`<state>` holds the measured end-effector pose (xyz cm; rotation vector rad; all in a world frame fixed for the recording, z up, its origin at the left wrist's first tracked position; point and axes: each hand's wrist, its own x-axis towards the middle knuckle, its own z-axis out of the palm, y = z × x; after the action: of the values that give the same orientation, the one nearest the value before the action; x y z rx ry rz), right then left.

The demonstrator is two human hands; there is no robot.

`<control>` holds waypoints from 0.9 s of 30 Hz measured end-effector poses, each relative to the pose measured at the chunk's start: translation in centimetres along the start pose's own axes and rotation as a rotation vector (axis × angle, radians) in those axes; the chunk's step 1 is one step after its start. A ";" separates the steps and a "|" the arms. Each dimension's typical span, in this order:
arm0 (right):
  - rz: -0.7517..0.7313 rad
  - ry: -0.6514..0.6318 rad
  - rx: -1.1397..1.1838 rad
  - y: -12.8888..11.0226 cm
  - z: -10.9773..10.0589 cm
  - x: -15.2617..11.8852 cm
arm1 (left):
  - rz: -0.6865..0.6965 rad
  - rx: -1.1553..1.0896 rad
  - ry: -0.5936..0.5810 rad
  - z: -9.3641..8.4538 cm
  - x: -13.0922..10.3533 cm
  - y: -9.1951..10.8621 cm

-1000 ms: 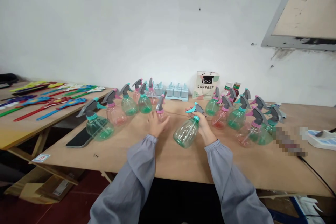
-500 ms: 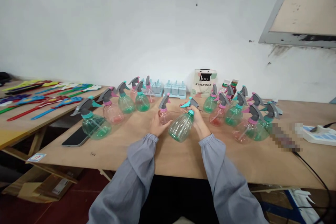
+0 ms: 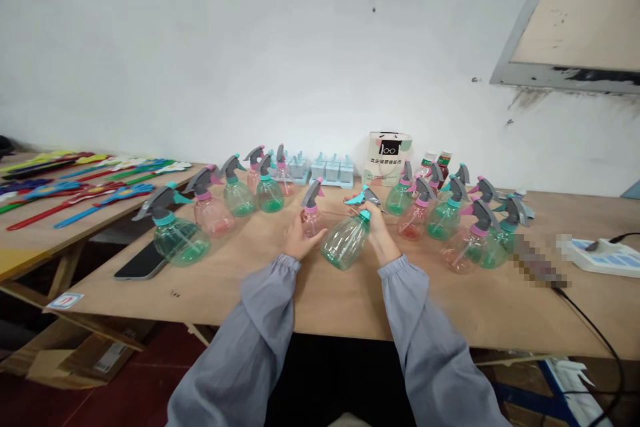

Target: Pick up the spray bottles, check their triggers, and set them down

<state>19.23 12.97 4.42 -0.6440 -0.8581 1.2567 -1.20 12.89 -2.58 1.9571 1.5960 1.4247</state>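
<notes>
My left hand (image 3: 301, 238) is wrapped around the body of a pink spray bottle (image 3: 311, 219) with a grey and pink trigger head, which stands upright. In my right hand (image 3: 378, 227) is a green spray bottle (image 3: 345, 243), gripped around its neck and trigger head. That bottle tilts, its base pointing down and to the left, close by my left thumb. Clear green and pink spray bottles stand on both sides, among them a green one (image 3: 183, 243) at the left and a pink one (image 3: 463, 250) at the right.
A black phone (image 3: 140, 261) lies behind the leftmost bottle. At the wall are light blue moulds (image 3: 333, 170), a printed paper bag (image 3: 386, 159) and two red-labelled bottles. A white power strip (image 3: 607, 257) with cables is at the right. Colourful hand-shaped sticks (image 3: 105, 203) cover the left table.
Almost nothing differs. The view has shifted very slightly, and both hands keep the same hold on the two spray bottles.
</notes>
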 end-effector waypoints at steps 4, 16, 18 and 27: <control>-0.007 0.010 -0.014 -0.1 -0.2 -0.2 | 0.004 -0.019 -0.006 -0.1 0.0 0.0; -0.029 0.006 -0.020 -0.3 -0.8 -1.0 | -0.020 -0.036 -0.009 0.1 0.0 -0.2; -0.025 -0.008 -0.026 -0.2 -0.6 -1.1 | -0.016 -0.047 -0.013 0.0 0.0 -0.2; -0.176 0.126 0.008 0.3 -0.1 -1.6 | -0.006 -0.042 -0.038 -0.4 0.0 0.3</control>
<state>19.03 11.46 3.82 -0.6206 -0.7870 1.0497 -1.30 12.60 -2.19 1.9429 1.5421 1.3989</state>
